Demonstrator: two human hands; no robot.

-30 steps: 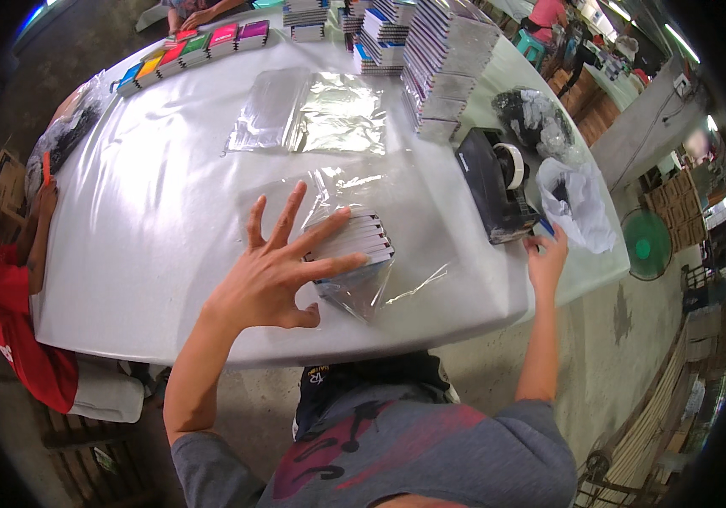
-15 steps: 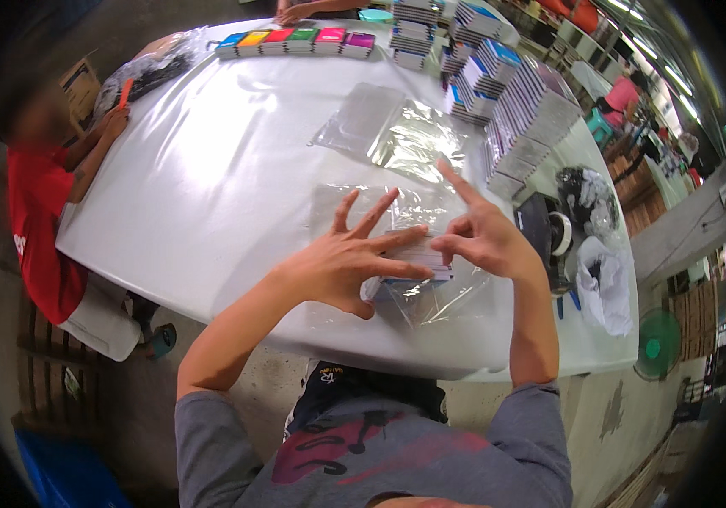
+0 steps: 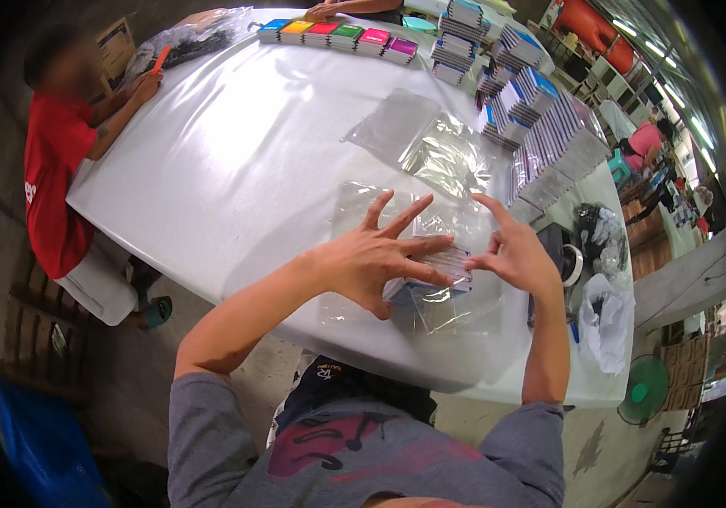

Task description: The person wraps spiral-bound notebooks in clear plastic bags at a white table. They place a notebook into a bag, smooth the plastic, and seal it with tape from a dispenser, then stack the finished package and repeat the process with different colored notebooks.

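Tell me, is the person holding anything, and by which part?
Left hand presses flat on top of the small stack of booklets in a clear plastic bag; right hand touches its right edge. No closed grip.

A white table [image 3: 236, 169] carries clear plastic bags [image 3: 430, 140] (glossy) and rainbow-coloured boxes [image 3: 337, 35].

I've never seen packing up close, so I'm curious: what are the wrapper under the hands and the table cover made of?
The wrapper looks like thin clear plastic film: see-through, crinkled, with bright glints. The small stack inside it seems to be card or paper booklets, though that is hard to tell. The table cover appears to be a smooth white sheet, likely plastic, with a soft sheen.
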